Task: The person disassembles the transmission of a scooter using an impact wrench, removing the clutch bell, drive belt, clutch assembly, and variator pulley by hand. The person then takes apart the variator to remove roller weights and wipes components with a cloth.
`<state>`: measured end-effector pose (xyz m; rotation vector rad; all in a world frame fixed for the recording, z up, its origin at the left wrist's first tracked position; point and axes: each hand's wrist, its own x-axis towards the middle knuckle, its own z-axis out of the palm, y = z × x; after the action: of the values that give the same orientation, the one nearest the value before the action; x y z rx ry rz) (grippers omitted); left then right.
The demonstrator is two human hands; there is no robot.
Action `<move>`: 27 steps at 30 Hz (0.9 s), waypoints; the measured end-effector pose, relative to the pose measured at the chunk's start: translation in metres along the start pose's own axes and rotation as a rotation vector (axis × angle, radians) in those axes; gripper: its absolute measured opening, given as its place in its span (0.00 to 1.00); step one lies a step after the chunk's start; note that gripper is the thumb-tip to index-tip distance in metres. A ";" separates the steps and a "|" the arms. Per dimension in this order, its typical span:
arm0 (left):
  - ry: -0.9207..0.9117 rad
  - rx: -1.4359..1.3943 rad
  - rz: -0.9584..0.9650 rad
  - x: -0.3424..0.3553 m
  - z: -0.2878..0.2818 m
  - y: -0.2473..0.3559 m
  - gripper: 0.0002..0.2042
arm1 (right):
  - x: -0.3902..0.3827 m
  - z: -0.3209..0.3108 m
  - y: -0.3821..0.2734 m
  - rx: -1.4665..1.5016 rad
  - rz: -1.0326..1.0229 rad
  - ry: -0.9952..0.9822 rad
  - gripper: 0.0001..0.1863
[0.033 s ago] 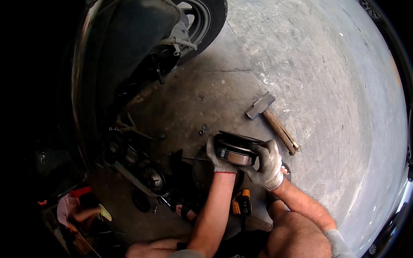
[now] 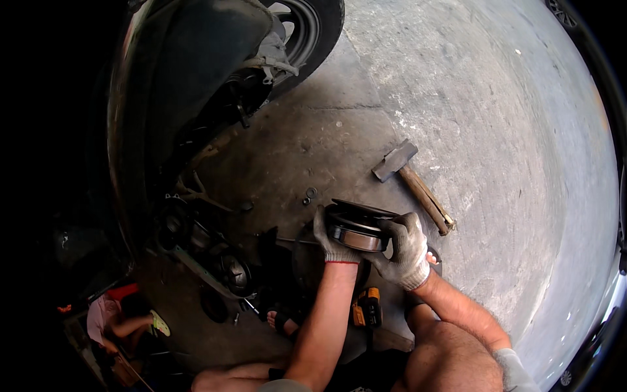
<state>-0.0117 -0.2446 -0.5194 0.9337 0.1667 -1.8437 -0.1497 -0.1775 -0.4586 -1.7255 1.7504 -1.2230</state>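
Note:
Between both my hands is a scooter clutch pulley (image 2: 358,239), a round dark part with stacked flanges and a shiny metal band, held tilted above the floor. My left hand (image 2: 328,240), in a pale knit glove with a red cuff edge, is closed around its left side. Gloved the same way, my right hand (image 2: 407,251) grips the right side, fingers bent over the flange. The palm-side fingertips are partly hidden. Beyond them a sledgehammer (image 2: 396,161) with a worn wooden handle lies on the floor. Small metal rings (image 2: 311,193) lie nearby.
At left stands a dark scooter (image 2: 196,72) with its wheel (image 2: 307,36) at the top and an opened engine case (image 2: 208,261) low down. A yellow-black power tool (image 2: 367,307) sits by my legs. Another person (image 2: 108,320) is at lower left. Concrete floor (image 2: 483,130) stretches right.

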 end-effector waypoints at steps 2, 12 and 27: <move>-0.009 -0.023 -0.022 0.000 -0.009 -0.001 0.27 | 0.002 0.000 -0.001 0.010 0.001 -0.026 0.28; -0.016 -0.078 0.050 -0.015 -0.023 -0.007 0.24 | 0.005 0.000 -0.015 -0.025 -0.014 -0.040 0.33; -0.132 -0.027 -0.093 0.019 -0.101 -0.009 0.38 | 0.004 0.008 -0.016 0.050 -0.124 -0.102 0.28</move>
<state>0.0302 -0.2041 -0.6042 0.7938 0.1551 -1.9773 -0.1350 -0.1816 -0.4490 -1.8573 1.5628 -1.1959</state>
